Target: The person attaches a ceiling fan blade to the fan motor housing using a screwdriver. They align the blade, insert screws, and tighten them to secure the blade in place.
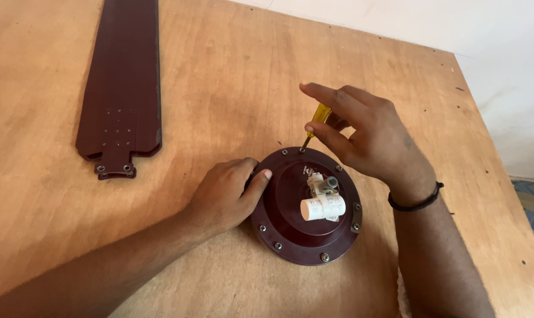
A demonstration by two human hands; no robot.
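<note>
Down at the near edge, both forearms come in over the plywood counter [231, 70], the right one wearing a black band [417, 203] at the wrist. Between them sits the fan motor housing [290, 235], round, dark maroon, flat on the counter with a ring of silver screws around its flange. On top of it, right at the centre, a white cylindrical capacitor [323, 207] lies on its side, with a small cluster of wires and a metal shaft end just behind it.

The left hand [226, 194] is planted on the housing's left rim, fingers curled down against the side, thumb pressed along the edge, bracing it. It is wrapped onto the housing rather than lying flat.

Just beyond, the right hand [370, 138] hovers over the far rim, thumb and fingers pinched together on a yellow-handled screwdriver [315, 121]. The index finger sticks out straight, the handle peeks out amber between the fingers, and the thin shaft runs down to a screw at the far edge of the flange, tip touching or very nearly so.

Farther out, well apart at the far left, a long maroon fan blade [123, 76] lies flat, its bracket end with two screws pointing toward us. A pale wall [455, 29] rises beyond the counter's far corner.
</note>
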